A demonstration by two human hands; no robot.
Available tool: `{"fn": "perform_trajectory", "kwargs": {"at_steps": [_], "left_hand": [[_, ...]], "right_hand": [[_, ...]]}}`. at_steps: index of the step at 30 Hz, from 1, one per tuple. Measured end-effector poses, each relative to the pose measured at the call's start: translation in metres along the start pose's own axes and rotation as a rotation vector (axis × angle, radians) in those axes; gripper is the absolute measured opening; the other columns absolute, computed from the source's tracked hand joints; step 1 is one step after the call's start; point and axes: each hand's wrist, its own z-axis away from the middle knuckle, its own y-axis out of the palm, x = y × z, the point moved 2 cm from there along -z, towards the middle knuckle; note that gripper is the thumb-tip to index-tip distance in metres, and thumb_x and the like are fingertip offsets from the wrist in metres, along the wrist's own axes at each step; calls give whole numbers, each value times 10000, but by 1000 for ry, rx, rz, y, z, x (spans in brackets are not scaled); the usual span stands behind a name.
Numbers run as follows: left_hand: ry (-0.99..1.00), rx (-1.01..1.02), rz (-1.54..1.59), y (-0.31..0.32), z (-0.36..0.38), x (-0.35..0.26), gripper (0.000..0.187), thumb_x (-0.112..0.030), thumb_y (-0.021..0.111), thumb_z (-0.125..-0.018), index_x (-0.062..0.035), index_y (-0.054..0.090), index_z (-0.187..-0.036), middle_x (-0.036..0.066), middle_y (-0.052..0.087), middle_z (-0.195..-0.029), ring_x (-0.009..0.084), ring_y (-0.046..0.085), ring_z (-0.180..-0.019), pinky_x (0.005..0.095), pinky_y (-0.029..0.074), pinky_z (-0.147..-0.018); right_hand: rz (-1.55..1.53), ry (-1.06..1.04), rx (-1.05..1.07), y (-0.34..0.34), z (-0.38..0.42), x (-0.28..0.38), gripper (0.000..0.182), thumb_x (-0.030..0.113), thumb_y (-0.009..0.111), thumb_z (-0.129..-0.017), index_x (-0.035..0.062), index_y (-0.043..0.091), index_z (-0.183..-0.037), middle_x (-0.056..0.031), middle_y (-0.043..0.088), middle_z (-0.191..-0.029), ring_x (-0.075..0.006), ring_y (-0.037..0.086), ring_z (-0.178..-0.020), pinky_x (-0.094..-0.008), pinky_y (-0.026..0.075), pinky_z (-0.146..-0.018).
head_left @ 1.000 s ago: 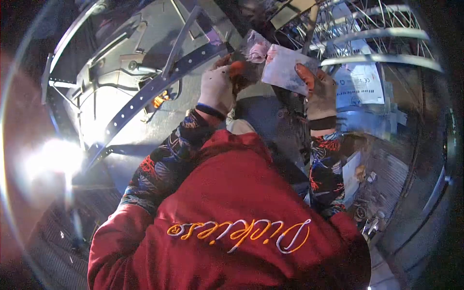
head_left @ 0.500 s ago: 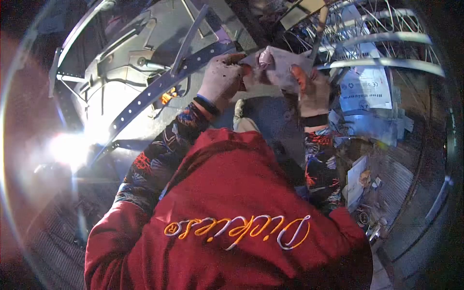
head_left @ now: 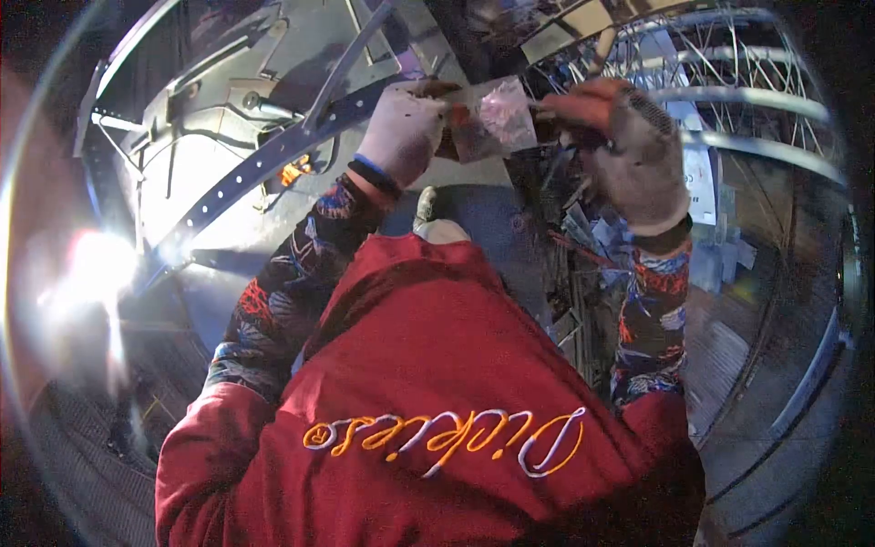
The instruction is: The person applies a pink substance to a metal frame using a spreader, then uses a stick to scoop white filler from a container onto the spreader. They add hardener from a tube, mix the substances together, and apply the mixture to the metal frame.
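Note:
A small clear plastic bag with pinkish contents hangs between my two hands. My left hand, in a pale glove with a dark wristband, pinches the bag's left side. On the other side, my right hand, also gloved, has its reddish fingertips drawn together close to the bag's right edge. Something thin and pale seems to be at those fingertips, but it is too small to name. Part of the bag's left side is hidden behind my left fingers.
A dark perforated metal bar slants across the left, beside a grey panel. A bright lamp glares at far left. White curved tubes with wire lattice stand at upper right. Printed sheets lie beneath them.
My right hand has moved right and slightly up, off the bag it was touching. The bag now shows more openly at my left hand, which has shifted slightly left.

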Motion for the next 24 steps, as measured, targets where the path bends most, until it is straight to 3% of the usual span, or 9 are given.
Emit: {"fn": "perform_trajectory", "kwargs": {"at_steps": [3, 4, 5, 9, 11, 19, 21, 22, 24], "left_hand": [[-19, -9, 24, 10, -2, 4, 228, -119, 662, -776, -52, 727, -984, 161, 694, -1049, 290, 691, -898, 338, 565, -824], [-172, -16, 370, 17, -1, 7, 231, -119, 667, -778, -53, 728, -991, 161, 693, -1050, 298, 689, -895, 336, 563, -829], [-331, -34, 710, 22, 2, 13, 234, -120, 672, -780, -54, 728, -997, 161, 692, -1051, 306, 686, -892, 335, 561, -833], [12, -78, 41, 2, -4, -14, 237, -87, 683, -795, -30, 709, -1024, 148, 699, -1007, 262, 701, -841, 343, 584, -758], [-600, -173, 1121, 12, -1, -7, 239, -64, 674, -830, 8, 679, -1057, 124, 692, -969, 196, 702, -806, 340, 596, -653], [-89, -173, 479, 22, 5, 7, 256, -42, 658, -814, 48, 665, -1054, 123, 690, -944, 175, 701, -744, 313, 593, -608], [-696, 21, 897, -5, -3, -26, 270, 9, 543, -846, -2, 680, -1078, 105, 701, -1042, 159, 692, -896, 295, 559, -823], [-693, 21, 898, 0, -1, -19, 270, 9, 543, -846, -2, 680, -1078, 105, 701, -1042, 159, 692, -896, 295, 559, -823], [-213, 80, 190, 6, 6, -4, 234, 17, 555, -840, -5, 696, -1026, 105, 701, -1042, 166, 688, -880, 303, 562, -815]], "right_hand": [[74, -59, 6, 1, 6, 0, 386, -5, 580, -703, 84, 710, -1055, -119, 677, -1034, -270, 676, -856, -337, 557, -769], [137, -143, 29, 2, 5, -3, 389, -10, 573, -700, 79, 712, -1052, -117, 675, -1038, -260, 673, -844, -320, 559, -744], [-112, 16, 53, -3, -1, -3, 437, -31, 560, -674, 90, 713, -1065, -101, 676, -1060, -255, 666, -854, -310, 556, -744], [113, -176, 20, 5, 2, -4, 437, 88, 599, -657, 187, 711, -1068, -60, 683, -1028, -264, 639, -991, -397, 520, -877], [98, -143, 6, -3, -1, -15, 429, 99, 596, -672, 193, 709, -1075, -58, 683, -1036, -264, 639, -992, -399, 519, -887], [39, -148, -29, 14, 7, -22, 368, 47, 588, -709, 140, 714, -1042, -74, 689, -1023, -257, 636, -987, -397, 511, -889], [69, -202, -24, 8, 6, -2, 401, -17, 541, -674, 97, 710, -1020, -108, 688, -999, -274, 654, -929, -387, 535, -845], [72, -202, -25, 3, 4, -4, 401, -17, 541, -674, 97, 710, -1020, -108, 688, -999, -274, 654, -929, -387, 535, -845], [-6, -150, 2, 0, 3, -10, 457, -21, 522, -640, 90, 704, -1044, -124, 681, -1003, -290, 654, -935, -390, 533, -846]]}}
